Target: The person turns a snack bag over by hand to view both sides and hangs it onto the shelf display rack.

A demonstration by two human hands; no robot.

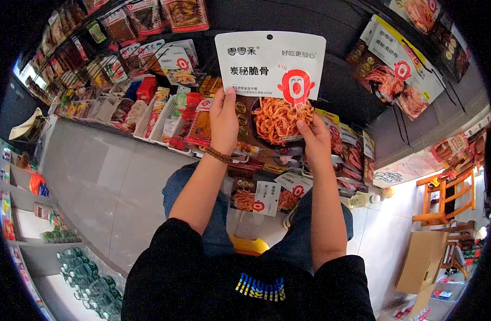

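Observation:
Upright before me is a large snack bag (pixel 269 61), white on top with dark print and a red cartoon figure, and a picture of orange-red shredded food below. My left hand (pixel 224 120), a beaded bracelet at its wrist, grips the bag's left edge. On the lower right edge, my right hand (pixel 316 140) pinches it with the thumb in front. Similar white-topped bags (pixel 267 198) lie low between my knees. Behind the held bag, more packets are partly hidden.
White plastic baskets (pixel 164 122) with packets line the shelf on the left. Large snack bags (pixel 403 69) hang at the upper right. A yellow stool (pixel 248 245) shows beneath me. Bottles (pixel 87 278) stand at lower left; a cardboard box (pixel 421 262) and wooden chair (pixel 446 200) are right.

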